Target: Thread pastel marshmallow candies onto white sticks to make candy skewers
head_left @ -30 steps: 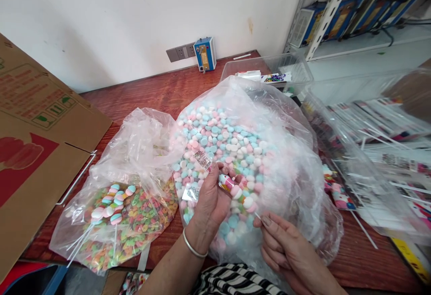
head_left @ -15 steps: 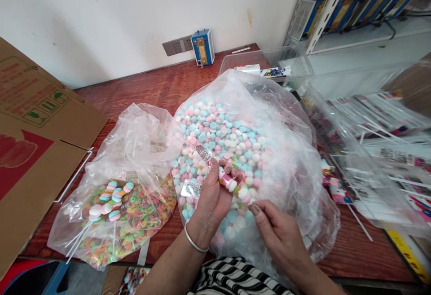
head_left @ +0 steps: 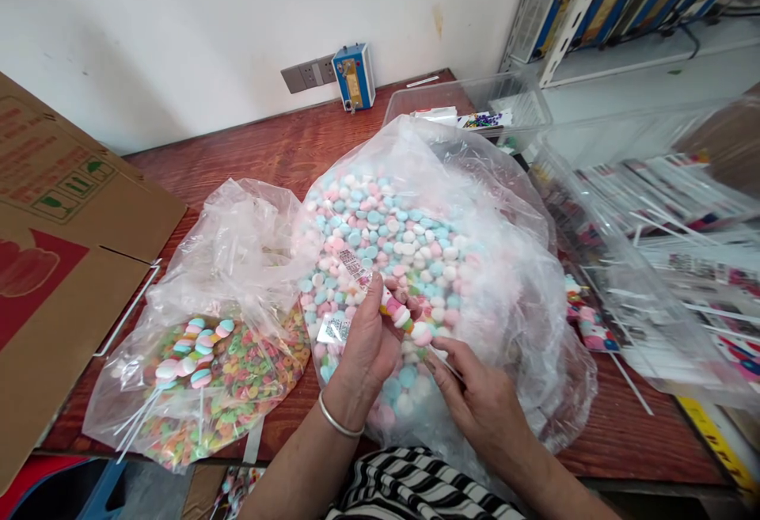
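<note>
My left hand (head_left: 366,338) is closed on a clear printed wrapper (head_left: 355,268) above the big bag. My right hand (head_left: 469,389) pinches the white stick of a candy skewer (head_left: 409,324) whose top end sits inside that wrapper. Both hands hover over a large clear plastic bag (head_left: 511,267) full of pink, blue and white marshmallow candies (head_left: 385,227). To its left lies a smaller clear bag (head_left: 237,251) of colourful ring candies (head_left: 237,385), with several finished skewers (head_left: 193,354) resting on it.
A cardboard box (head_left: 59,251) stands at the left on the wooden table (head_left: 249,156). A clear plastic bin (head_left: 475,104) sits behind the big bag. Bags of printed wrappers and sticks (head_left: 670,267) fill the right. A blue device (head_left: 354,77) leans against the wall.
My right hand has moved up and left along the stick, pushing the skewer further into the wrapper held by my left hand. The view has shifted slightly.
</note>
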{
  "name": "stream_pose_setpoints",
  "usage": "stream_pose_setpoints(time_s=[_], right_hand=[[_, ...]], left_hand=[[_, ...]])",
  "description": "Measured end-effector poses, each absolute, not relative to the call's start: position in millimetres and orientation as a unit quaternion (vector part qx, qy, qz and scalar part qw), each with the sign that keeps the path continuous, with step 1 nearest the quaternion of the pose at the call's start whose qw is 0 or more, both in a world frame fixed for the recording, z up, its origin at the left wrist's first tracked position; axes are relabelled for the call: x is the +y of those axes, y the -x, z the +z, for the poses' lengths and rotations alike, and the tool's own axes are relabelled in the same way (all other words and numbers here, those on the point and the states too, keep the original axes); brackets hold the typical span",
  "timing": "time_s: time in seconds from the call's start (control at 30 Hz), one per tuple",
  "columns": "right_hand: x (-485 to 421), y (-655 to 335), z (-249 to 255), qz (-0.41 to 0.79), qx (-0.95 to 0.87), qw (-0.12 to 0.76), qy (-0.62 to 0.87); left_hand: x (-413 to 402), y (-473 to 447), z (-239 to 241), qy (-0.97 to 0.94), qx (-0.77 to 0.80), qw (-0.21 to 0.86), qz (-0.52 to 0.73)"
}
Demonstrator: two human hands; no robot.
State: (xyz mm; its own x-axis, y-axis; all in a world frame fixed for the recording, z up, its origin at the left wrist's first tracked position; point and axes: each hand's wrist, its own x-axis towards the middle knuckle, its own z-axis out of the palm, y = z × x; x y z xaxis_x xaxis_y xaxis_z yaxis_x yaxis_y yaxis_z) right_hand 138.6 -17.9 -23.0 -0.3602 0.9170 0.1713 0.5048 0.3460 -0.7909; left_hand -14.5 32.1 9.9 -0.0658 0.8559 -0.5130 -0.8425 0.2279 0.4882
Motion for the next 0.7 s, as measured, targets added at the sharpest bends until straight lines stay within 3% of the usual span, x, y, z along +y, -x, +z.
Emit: stream_pose_setpoints(time_s=[0.1, 0.37, 0.7], right_hand=[[-15.7, -141.7, -20.4, 0.348, -0.748, 0.320, 0.466], [-11.7, -149.3, -14.6, 0.554, -0.604, 0.345, 0.457], [-18.2, -146.9, -20.8, 0.428, -0.667, 0.395, 0.464]], left_hand=[[29.8, 20.0, 13.8, -0.041, 0.358, 0.690, 0.628], [28.8, 25.8, 1.6, -0.107, 0.358, 0.687, 0.623], [23.3, 6.5, 2.4, -0.041, 0.344, 0.703, 0.621]])
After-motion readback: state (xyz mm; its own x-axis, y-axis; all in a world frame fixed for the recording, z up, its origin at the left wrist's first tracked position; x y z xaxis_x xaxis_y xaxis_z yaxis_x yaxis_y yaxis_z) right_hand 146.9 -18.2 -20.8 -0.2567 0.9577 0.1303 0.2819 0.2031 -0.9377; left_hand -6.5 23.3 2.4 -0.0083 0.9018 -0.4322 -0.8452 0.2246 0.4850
